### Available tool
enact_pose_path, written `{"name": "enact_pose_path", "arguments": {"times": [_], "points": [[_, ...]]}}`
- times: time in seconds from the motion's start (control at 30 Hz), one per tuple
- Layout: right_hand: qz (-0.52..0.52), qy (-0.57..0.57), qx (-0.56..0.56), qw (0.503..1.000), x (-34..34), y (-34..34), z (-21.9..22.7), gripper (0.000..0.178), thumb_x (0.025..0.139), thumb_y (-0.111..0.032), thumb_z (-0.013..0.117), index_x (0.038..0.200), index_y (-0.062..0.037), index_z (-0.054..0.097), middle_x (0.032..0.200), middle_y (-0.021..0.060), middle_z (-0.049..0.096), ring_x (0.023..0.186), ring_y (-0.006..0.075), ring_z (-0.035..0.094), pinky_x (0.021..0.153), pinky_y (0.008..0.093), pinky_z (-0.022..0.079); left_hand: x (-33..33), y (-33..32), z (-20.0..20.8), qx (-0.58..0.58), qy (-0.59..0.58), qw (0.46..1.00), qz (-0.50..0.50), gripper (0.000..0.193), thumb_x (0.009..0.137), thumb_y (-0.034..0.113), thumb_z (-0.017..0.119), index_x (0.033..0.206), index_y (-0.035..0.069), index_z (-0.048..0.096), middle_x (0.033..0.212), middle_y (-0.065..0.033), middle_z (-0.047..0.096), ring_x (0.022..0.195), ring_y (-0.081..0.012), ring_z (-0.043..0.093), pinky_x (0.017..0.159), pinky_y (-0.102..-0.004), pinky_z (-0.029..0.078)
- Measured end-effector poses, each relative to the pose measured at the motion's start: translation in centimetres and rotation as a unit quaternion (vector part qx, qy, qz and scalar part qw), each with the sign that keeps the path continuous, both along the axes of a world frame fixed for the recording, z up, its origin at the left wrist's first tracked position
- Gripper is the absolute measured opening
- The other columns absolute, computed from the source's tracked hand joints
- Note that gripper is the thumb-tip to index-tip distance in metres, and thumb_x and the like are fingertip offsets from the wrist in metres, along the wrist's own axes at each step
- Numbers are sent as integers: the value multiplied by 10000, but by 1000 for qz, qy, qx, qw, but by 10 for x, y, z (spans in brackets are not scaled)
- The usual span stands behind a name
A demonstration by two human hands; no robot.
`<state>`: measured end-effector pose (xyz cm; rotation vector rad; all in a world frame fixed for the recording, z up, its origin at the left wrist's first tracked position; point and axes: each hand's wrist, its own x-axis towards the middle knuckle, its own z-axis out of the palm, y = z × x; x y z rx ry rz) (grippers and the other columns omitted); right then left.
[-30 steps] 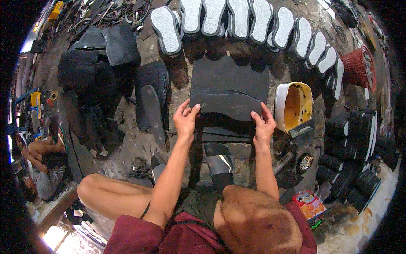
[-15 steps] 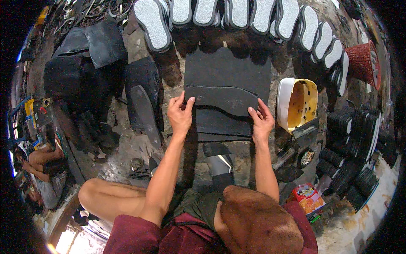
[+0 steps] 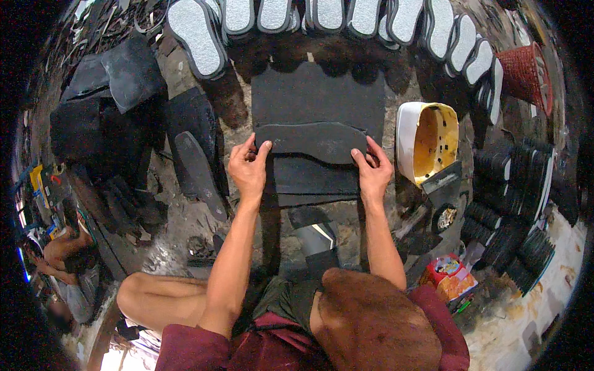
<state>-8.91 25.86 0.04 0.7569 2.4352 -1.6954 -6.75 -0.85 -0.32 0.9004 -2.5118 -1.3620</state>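
A dark shoe-sole piece [image 3: 309, 141] lies crosswise before me, long side left to right. My left hand [image 3: 249, 170] pinches its left end between thumb and fingers. At the other end, my right hand [image 3: 375, 170] grips it the same way, thumb on top. Beneath and beyond it is a flat black rubber sheet [image 3: 318, 93]; more black sheet [image 3: 315, 179] shows on the near side. I cannot tell whether the sole piece touches the sheet all along.
Light-topped soles [image 3: 197, 40] stand in an arc at the far side. A white container with yellowish insides [image 3: 403, 142] sits right, near a red basket [image 3: 526, 74]. Another dark sole [image 3: 199, 173] lies left. Stacked black soles [image 3: 532, 185] line the right; another person [image 3: 77, 287] sits far left.
The whole view has shifted, so everything appears a little further left and higher. Both hands keep their hold on the sole piece, which has hardly moved against the sheet.
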Motion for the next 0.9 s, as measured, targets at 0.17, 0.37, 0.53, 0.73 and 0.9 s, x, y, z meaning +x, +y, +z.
{"name": "enact_pose_path", "arguments": {"times": [0.17, 0.37, 0.53, 0.73, 0.9], "points": [[123, 101, 525, 836, -4, -2, 19, 448, 848, -283, 855, 1208, -59, 709, 1055, 118, 668, 972, 291, 656, 871, 428, 535, -14, 0, 12, -284, 43, 937, -197, 611, 855, 150, 827, 1428, 85, 625, 1293, -143, 633, 1156, -316, 616, 1039, -434, 489], [33, -79, 53, 995, 33, -39, 44, 360, 932, -273, 802, 1149, -26, 657, 889, 49, 654, 710, 128, 591, 621, 297, 493, -42, 10, 34, -293, 8, 852, -434, 723, 791, 201, 833, 1457, 128, 563, 1265, -118, 619, 1197, -347, 552, 1039, -520, 421], [-41, -113, -415, 902, 50, -73, 95, 620, 993, -312, 737, 1471, -91, 408, 1200, 81, 643, 952, 167, 661, 667, 337, 606, -18, 21, 130, -147, -94, 860, -479, 631, 750, 243, 865, 1334, 134, 654, 1194, -113, 621, 1194, -318, 540, 1042, -557, 400], [-1, 124, -472, 873, -1, -68, 161, 569, 916, 29, 742, 1428, -8, 497, 1296, 107, 675, 1161, 241, 660, 1033, 376, 525, 51, 59, 205, 42, 186, 978, -88, 780, 777, 203, 899, 1447, 11, 549, 1614, -234, 371, 1500, -328, 352, 1231, -480, 280], [110, 87, -492, 859, -4, -60, 188, 651, 904, 41, 748, 1489, 16, 462, 1340, 138, 662, 1190, 228, 649, 1024, 364, 532, 59, 69, 198, 524, 32, 845, 102, 459, 905, 113, 804, 1316, 11, 629, 1340, -142, 672, 1195, -263, 674, 1026, -435, 541]]}}
